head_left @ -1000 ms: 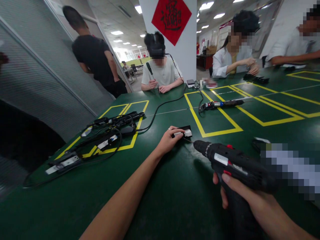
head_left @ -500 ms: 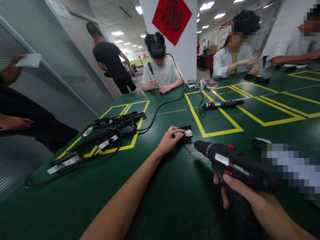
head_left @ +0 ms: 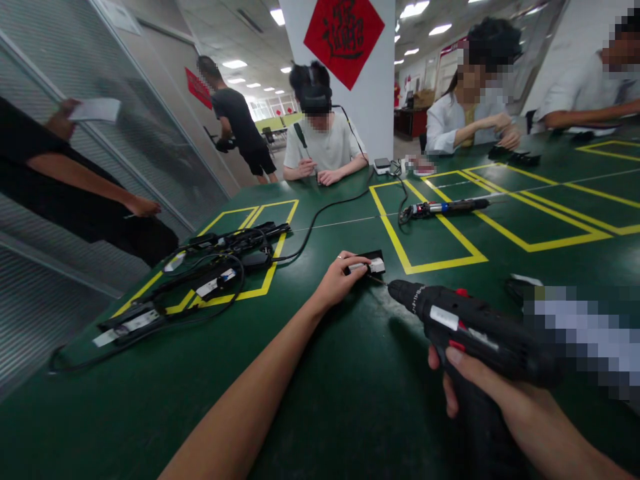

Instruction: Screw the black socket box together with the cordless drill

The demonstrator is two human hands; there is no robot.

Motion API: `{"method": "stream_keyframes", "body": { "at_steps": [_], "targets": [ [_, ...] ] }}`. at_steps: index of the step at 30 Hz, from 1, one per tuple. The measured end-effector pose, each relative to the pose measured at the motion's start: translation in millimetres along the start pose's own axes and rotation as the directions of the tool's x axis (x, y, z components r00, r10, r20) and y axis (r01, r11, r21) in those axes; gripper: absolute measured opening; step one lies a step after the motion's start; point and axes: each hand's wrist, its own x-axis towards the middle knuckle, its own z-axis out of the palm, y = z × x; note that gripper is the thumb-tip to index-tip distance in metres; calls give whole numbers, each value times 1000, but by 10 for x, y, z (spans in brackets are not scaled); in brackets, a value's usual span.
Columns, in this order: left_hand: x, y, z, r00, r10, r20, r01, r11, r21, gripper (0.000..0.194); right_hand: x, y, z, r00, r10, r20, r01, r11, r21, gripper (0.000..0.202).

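My right hand [head_left: 500, 387] is wrapped round the grip of a black cordless drill [head_left: 465, 320], whose nose points left. A thin bit [head_left: 379, 281] runs from the chuck toward a small black part with a white label [head_left: 377, 265]. Whether the tip touches that part, I cannot tell. My left hand [head_left: 345, 277], with a ring on one finger, grips the labelled part against the green table [head_left: 320, 413]. The fingers cover its left end.
Black cabled devices with white labels [head_left: 215, 283] lie at left by yellow tape. A pen-like tool with a cable [head_left: 445, 208] lies beyond my hands. A blurred-out object [head_left: 585, 327] sits at right. Co-workers sit opposite; a standing person [head_left: 90, 173] is at left.
The standing person at the left has moved right, with paper in hand. A walking person in black has gone further right in the background. My hands and the drill look the same.
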Motion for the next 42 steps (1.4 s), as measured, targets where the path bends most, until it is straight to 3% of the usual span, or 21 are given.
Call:
{"method": "stream_keyframes", "body": {
  "at_steps": [42],
  "targets": [
    [10,8,15,999,10,-40,-10,1000,6,25,-24,-44,11,1000,3,-28,-4,999,-53,32]
  ]
}}
